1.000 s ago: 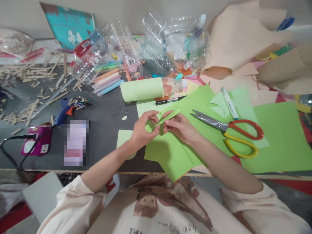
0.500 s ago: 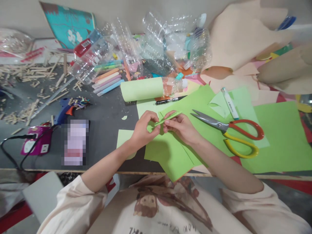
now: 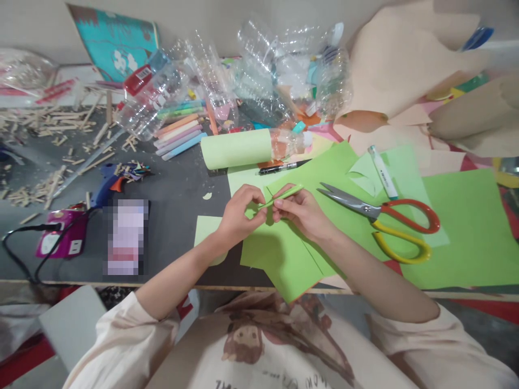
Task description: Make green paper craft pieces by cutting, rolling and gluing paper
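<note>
Surface (image 3: 178, 189) carries a bottle (image 3: 259, 146), body wrapped, neck end bare. Above green paper (image 3: 279, 270), the right hand (image 3: 300, 209) clamps a strip (image 3: 292, 190), apparently folded but unattached; the left hand's (image 3: 239, 217) fingers curl at its end, grip unclear.

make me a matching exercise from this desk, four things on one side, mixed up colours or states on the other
Things
1. scissors
2. glue gun
3. narrow green piece
4. clear bottle

Colours and states
A. lying on its side, partly wrapped in pale green paper
B. blue and orange
C. held in the right hand
D. blades slightly apart, handles orange-red and yellow

Right pairs: 1-D, 2-B, 3-C, 4-A
</note>
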The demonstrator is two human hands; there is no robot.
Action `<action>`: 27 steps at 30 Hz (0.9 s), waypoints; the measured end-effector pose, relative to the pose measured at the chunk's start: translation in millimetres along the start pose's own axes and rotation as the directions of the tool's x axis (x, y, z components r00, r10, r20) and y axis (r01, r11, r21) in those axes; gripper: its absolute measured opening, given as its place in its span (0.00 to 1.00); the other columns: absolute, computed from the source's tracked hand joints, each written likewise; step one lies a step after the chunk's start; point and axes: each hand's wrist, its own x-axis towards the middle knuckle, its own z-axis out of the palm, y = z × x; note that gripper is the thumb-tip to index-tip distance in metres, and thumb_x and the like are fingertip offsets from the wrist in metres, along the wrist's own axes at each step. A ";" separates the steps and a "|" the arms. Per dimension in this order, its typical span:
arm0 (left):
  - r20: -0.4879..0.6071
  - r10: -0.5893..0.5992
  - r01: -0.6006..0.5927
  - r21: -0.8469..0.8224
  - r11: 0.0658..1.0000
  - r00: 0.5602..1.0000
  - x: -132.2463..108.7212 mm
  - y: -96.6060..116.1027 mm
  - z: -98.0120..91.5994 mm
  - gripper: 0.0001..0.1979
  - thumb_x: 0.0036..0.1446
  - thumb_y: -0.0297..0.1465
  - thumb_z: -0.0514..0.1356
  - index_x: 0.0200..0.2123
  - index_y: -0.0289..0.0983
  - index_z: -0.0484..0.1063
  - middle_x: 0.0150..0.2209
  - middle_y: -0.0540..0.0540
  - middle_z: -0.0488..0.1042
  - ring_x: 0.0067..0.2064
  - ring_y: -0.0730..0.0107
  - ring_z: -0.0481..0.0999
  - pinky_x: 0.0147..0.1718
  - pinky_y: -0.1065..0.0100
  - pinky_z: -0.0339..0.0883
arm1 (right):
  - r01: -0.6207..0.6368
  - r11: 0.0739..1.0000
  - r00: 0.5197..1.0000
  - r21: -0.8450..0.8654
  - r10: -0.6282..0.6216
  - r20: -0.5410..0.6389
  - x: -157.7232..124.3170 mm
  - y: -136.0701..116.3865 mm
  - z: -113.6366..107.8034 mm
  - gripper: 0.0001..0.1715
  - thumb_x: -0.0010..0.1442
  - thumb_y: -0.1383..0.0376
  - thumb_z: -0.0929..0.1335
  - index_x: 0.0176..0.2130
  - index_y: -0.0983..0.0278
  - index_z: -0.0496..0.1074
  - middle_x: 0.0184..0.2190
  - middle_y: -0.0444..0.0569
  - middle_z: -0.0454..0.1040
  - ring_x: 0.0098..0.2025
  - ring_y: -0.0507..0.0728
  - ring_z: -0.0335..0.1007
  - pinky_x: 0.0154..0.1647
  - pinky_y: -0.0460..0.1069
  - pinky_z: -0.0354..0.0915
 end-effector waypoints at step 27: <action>0.012 -0.063 0.063 0.030 0.998 0.998 -0.4 -1.4 -1.2 0.07 0.52 0.25 0.58 0.30 0.41 0.61 0.31 0.50 0.71 0.34 0.70 0.71 0.32 0.67 0.67 | 0.003 1.000 1.000 -0.011 -0.003 0.003 -1.5 -0.4 -3.3 0.21 0.42 0.58 0.79 0.28 0.63 0.69 0.19 0.40 0.75 0.19 0.49 0.71 0.24 0.46 0.72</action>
